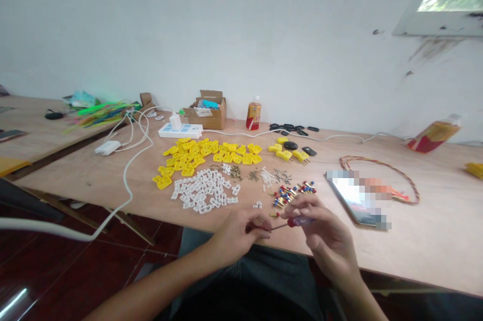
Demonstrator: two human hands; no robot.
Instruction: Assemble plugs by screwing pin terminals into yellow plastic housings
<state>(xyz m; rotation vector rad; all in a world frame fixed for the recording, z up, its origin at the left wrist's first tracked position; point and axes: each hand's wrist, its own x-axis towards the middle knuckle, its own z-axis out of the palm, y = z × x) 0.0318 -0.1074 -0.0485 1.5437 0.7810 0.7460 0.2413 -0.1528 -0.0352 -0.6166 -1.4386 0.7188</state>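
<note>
At the table's front edge, my right hand (330,240) grips a small screwdriver (301,221) by its clear handle with a red collar. Its thin shaft points left to the fingertips of my left hand (237,235). Those fingers are pinched together; what they hold is too small and covered to make out. Just beyond my hands lie a single brass pin with a red end (274,215) and a small white plastic piece (257,205). A pile of brass pins with red and blue ends (283,196) is behind the screwdriver.
White plastic pieces (204,190), yellow plastic shells (188,152) and small screws (236,172) spread left of centre. Assembled yellow plugs (284,155) lie farther back. A phone (354,200) rests at right. Behind stand a power strip (181,131), a cardboard box (207,117) and a bottle (253,113).
</note>
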